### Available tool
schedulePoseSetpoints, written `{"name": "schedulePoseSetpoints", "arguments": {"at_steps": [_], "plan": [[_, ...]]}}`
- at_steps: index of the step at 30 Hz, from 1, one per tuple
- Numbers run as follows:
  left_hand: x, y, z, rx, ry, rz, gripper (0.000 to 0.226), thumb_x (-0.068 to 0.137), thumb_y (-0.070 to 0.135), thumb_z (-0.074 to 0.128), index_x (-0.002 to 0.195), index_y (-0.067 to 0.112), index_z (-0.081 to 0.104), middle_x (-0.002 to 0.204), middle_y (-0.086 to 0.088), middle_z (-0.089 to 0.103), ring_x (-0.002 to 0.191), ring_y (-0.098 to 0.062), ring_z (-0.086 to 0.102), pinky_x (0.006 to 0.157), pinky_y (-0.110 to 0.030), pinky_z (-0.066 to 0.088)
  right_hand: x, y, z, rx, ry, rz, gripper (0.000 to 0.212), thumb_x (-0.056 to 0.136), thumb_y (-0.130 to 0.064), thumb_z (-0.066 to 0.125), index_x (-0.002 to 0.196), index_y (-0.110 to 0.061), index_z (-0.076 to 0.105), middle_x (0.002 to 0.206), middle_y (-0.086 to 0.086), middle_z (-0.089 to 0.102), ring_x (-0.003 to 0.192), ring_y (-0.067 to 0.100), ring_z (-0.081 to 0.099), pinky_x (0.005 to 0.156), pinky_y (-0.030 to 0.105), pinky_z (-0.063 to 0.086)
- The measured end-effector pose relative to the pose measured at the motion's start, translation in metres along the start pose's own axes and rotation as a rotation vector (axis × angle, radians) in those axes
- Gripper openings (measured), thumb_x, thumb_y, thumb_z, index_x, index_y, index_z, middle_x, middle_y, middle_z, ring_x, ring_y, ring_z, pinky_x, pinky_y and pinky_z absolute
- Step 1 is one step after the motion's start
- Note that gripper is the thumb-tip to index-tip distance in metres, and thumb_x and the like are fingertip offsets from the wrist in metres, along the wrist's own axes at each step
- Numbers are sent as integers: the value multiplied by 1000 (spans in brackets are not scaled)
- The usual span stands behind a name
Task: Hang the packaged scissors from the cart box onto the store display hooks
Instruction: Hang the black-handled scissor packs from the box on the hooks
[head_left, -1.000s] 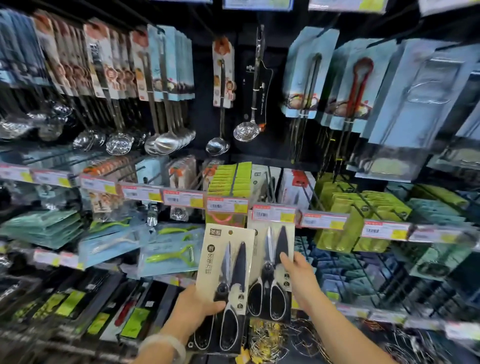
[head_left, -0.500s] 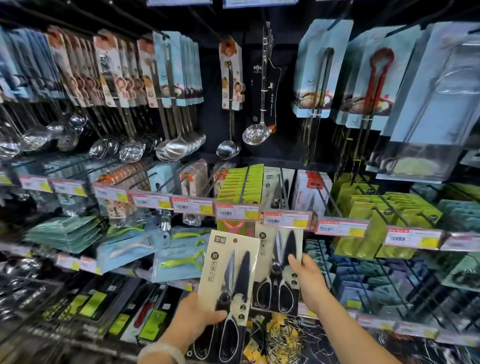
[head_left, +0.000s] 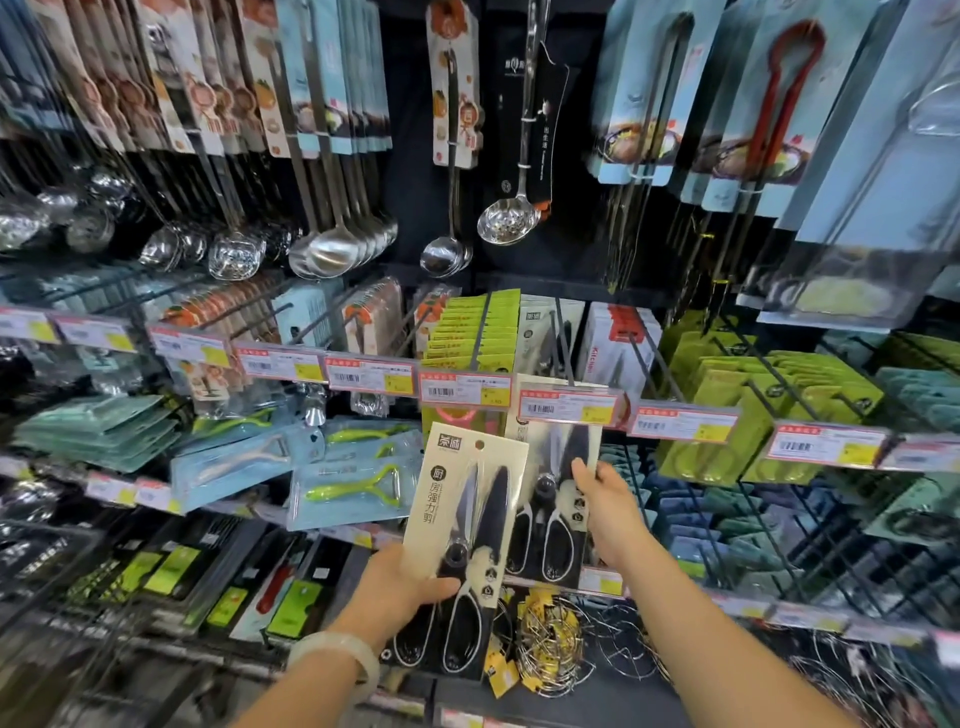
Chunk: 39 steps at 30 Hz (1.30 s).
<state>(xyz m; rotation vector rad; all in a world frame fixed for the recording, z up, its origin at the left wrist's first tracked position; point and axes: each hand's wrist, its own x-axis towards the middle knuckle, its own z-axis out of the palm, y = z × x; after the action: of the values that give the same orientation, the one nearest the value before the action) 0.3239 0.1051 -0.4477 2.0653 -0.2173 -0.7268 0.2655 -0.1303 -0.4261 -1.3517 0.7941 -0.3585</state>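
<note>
Here, two scissors packs: left hand (head_left: 402, 584) grips one (head_left: 470, 519), right hand (head_left: 608, 514) pinches the other (head_left: 553, 493).

You can't see the top of the hanging scissors pack (head_left: 558, 499) behind its price tag (head_left: 571, 406), your left hand (head_left: 402, 584) covers the nearer pack's (head_left: 467, 525) edge, and the tag print is blurred.
</note>
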Motion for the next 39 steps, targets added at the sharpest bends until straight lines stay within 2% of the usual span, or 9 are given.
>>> {"name": "schedulePoseSetpoints", "arguments": {"at_steps": [6,10,12,16,20,27,31,35,39], "plan": [[11,6,4,-27,3,-1,48,74,24,78,111,7,53,92,-2,61,76,-8,57,53,-16,38,17,-12,10,-271,247,131,53,96,-43,41,127,-1,46,127,18,54,119,35,50,98,39,40],[15,10,13,-111,14,0,47,72,17,80,109,5,55,99,-7,64,82,-13,59,58,-19,41,-9,4,18,-158,-137,140,45,91,-53,45,114,-15,55,118,3,61,115,27,56,100,41,43],[17,8,20,-116,-1,8,51,69,17,81,111,5,56,102,-8,65,87,-16,61,62,-21,44,-28,12,25,-193,-305,97,35,90,-45,54,108,-15,55,115,4,64,108,22,61,100,43,47],[16,15,41,-101,-47,23,52,72,24,79,113,10,50,104,-5,63,98,-20,62,85,-37,52,-38,19,22,-198,-176,-74,14,90,-13,59,104,-9,56,108,9,68,91,12,66,78,26,56],[12,39,59,-77,-17,140,47,81,20,72,112,18,36,105,3,52,100,-16,52,83,-28,43,-35,7,4,-176,-137,-152,12,92,-8,56,94,-19,55,95,0,68,82,8,66,67,21,56],[22,72,69,-98,34,263,53,81,20,71,123,15,40,107,3,54,100,-16,54,83,-27,42,-16,-17,-10,-155,-53,-233,14,91,-9,57,97,-21,54,106,13,68,100,29,65,89,50,53],[25,66,72,-32,10,229,56,83,23,69,129,13,38,114,-2,55,101,-18,53,80,-26,39,-13,-11,-7,-208,-45,-188,14,92,-11,56,95,-24,54,105,10,67,101,27,64,92,47,51],[33,67,74,3,51,230,59,84,25,68,133,15,37,119,-3,56,102,-17,53,83,-28,41,-3,-12,-5,-262,-48,-184,25,93,-15,55,117,-10,56,111,10,67,102,25,64,94,46,50],[45,69,72,71,53,218,87,75,32,74,144,18,24,132,-4,53,120,-23,52,100,-39,44,11,-14,-3,-446,-18,-100,40,95,-26,51,130,-8,44,114,9,62,104,22,58,96,37,45]]}}
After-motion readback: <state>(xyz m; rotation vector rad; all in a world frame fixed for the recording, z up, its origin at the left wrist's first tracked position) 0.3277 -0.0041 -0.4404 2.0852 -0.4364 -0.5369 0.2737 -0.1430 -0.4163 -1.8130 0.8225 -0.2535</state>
